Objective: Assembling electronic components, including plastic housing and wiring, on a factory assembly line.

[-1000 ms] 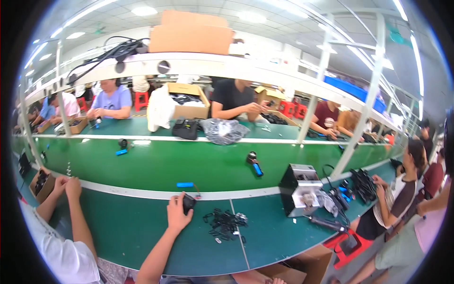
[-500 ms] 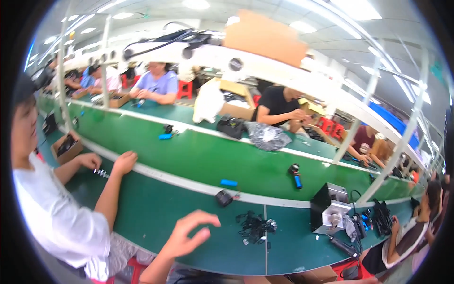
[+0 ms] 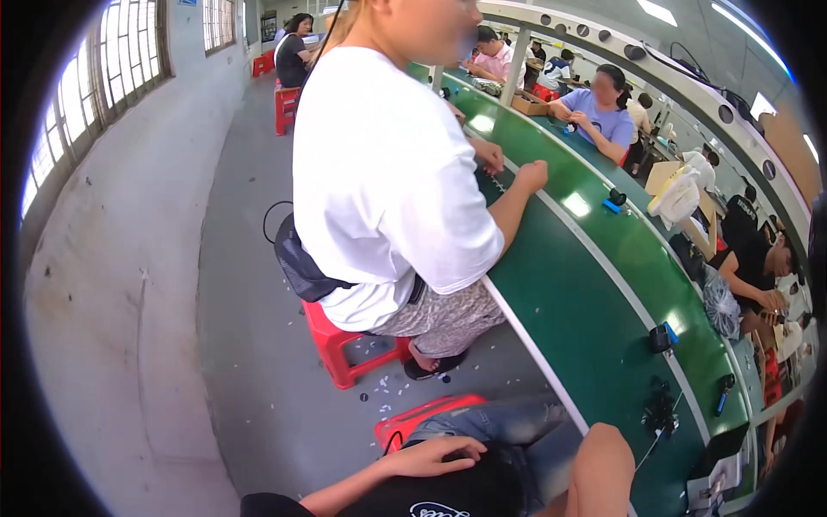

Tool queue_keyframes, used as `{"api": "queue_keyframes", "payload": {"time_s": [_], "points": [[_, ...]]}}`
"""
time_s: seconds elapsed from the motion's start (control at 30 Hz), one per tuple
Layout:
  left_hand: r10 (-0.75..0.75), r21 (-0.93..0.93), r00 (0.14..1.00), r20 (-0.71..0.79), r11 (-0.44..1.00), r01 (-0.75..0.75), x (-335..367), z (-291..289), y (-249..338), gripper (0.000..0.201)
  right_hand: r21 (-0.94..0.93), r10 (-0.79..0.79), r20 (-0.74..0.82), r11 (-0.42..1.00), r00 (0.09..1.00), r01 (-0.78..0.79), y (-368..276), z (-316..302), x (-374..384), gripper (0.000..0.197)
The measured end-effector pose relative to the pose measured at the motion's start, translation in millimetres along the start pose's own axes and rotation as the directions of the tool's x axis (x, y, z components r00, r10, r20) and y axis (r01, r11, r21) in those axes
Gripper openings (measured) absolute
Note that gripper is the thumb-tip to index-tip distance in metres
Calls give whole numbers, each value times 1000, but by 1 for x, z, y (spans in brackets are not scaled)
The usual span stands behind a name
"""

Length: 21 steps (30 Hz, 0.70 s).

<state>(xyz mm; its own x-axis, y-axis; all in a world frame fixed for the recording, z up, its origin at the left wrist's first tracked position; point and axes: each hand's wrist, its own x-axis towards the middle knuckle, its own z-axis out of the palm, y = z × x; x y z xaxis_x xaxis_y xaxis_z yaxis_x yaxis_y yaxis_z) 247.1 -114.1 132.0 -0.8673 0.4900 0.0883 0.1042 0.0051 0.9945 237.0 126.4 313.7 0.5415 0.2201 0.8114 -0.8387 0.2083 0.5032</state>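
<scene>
My left hand (image 3: pixel 438 455) lies loosely over my black shirt (image 3: pixel 396 496) and lap. Its fingers are slightly bent and apart, with nothing in them. On my right, bare skin of my right hand or wrist (image 3: pixel 601 461) shows beside the table's near edge; its fingers are hidden. Closest to it on the green table (image 3: pixel 560 302) is a pile of small black parts (image 3: pixel 660 409). Farther up the table stands a small black round part (image 3: pixel 661 338), with a blue cylinder (image 3: pixel 671 331) beside it.
A co-worker in a white T-shirt (image 3: pixel 379 172) sits close on my left, on a red stool (image 3: pixel 336 345), hands over the table. A black and silver machine (image 3: pixel 717 465) stands at the lower right. Across the green belt (image 3: pixel 577 202) other people work. A wall (image 3: pixel 138 284) runs along the left.
The view has swung left, bringing the wall, floor and stools in. My left hand has gone from above the table down to my lap.
</scene>
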Motion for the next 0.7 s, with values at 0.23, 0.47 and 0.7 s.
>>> {"api": "queue_keyframes", "payload": {"time_s": [0.23, 0.47, 0.7], "points": [[75, 55, 995, 67, 995, -79, 8, -8, -23, 33, 188, 259, 164, 939, 952, -288, -33, 8, -18, 23], [39, 94, 981, 188, 994, -58, 12, -11, -35, 36, 268, 451, 389, 778, 803, -568, -22, 5, -23, 19], [59, 38, 982, 179, 997, -67, 22, -16, -44, 35, 237, 632, 540, 519, 556, -821, -18, -5, -34, 16]]}}
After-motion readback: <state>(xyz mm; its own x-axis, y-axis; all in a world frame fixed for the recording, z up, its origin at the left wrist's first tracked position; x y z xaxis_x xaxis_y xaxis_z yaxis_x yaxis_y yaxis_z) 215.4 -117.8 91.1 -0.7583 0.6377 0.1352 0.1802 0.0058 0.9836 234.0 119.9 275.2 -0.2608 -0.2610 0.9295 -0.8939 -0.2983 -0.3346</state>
